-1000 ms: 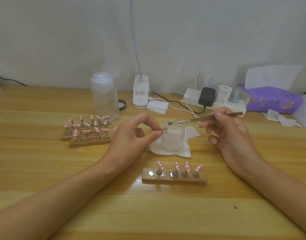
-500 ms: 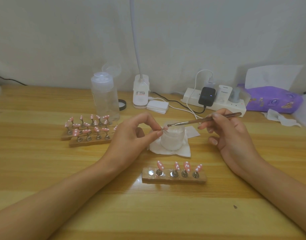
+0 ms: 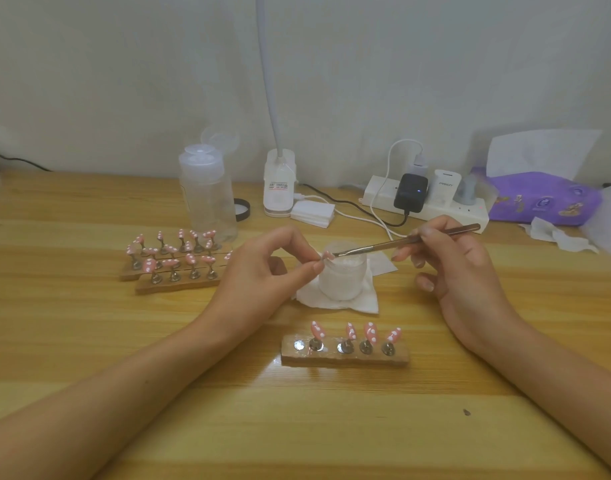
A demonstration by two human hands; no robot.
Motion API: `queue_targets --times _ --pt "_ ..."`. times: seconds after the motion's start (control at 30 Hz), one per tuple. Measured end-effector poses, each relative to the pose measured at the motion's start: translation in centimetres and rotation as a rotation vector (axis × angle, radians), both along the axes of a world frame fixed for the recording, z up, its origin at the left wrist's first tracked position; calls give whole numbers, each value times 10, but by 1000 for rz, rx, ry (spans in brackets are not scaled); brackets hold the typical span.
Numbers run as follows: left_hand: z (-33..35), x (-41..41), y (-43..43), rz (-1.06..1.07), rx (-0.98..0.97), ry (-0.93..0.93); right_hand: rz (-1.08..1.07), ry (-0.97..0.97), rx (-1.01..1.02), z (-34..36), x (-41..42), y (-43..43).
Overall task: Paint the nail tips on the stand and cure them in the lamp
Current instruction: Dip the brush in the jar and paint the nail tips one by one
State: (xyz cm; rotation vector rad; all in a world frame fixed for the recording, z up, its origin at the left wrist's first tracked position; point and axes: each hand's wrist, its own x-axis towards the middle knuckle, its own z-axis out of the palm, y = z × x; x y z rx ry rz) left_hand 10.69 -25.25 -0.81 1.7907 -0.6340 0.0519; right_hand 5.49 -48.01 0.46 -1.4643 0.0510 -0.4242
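At the middle of the light wooden desk (image 3: 89,341), the left hand (image 3: 262,271) holds a single small pink nail tip (image 3: 327,255) just above the rim of a squat frosted white jar (image 3: 343,278). Thumb and forefinger are the fingers (image 3: 312,267) pinching the tip, and the others curl loosely behind. The right hand (image 3: 449,268) holds a slender metal-handled brush (image 3: 401,243) like a pen, its fingers (image 3: 430,233) pinching the shaft near the middle, and the brush's fine end meets the pinched nail tip. The jar stands on a crumpled white paper tissue (image 3: 361,303). Nearer the person, just in front of the jar, lies a short wooden stand (image 3: 345,358) with a row of round metal holders. Four of them carry pink nail tips dotted with white (image 3: 369,332), standing up at slight tilts, and the leftmost holder (image 3: 299,345) shows only its metal disc. To the left, well apart from it, two longer wooden stands (image 3: 179,285) lie side by side, crowded with more pink, white-dotted tips. Behind them stands a clear plastic bottle (image 3: 208,199) with its flip cap open. Along the back of the desk are the white base of a gooseneck lamp (image 3: 279,185), a white power strip (image 3: 425,207) with chargers plugged in, and a purple pack of tissues (image 3: 543,199).
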Motion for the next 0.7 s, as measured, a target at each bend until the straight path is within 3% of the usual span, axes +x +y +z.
queue_targets --times 0.7 --pt "3 0 1 9 -13 72 14 -28 2 3 -1 3"
